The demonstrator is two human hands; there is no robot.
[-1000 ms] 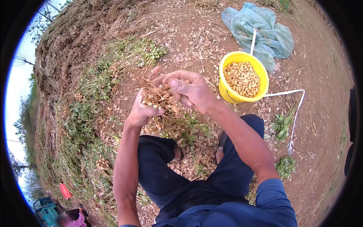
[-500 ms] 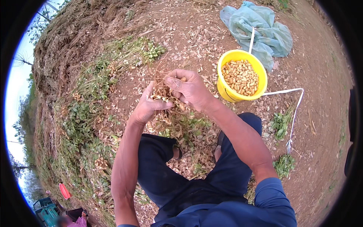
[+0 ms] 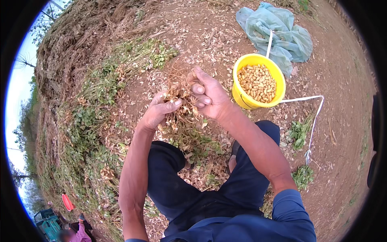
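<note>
A bunch of pulled peanut plants (image 3: 183,90), with tangled brown roots and pods at the top, hangs between my knees, its leafy stems trailing down. My left hand (image 3: 158,109) is closed around the stems just under the roots, thumb across them. At the right side of the roots, my right hand (image 3: 209,93) has its fingers curled in; whatever they hold is hidden. To the right of that hand stands a yellow bucket (image 3: 238,66), well filled with picked peanuts (image 3: 258,82).
A crumpled bluish plastic sack (image 3: 278,28) lies behind the bucket, and a white strap (image 3: 300,97) runs off its right side. Heaps of peanut plants (image 3: 86,129) spread along the left. At the far lower left are a red basin (image 3: 67,202), a green crate (image 3: 48,224) and another person (image 3: 80,234).
My right hand has shifted slightly right and turned, its fingers curling further in. The root bunch stands more open to view. The other person's arm has risen.
</note>
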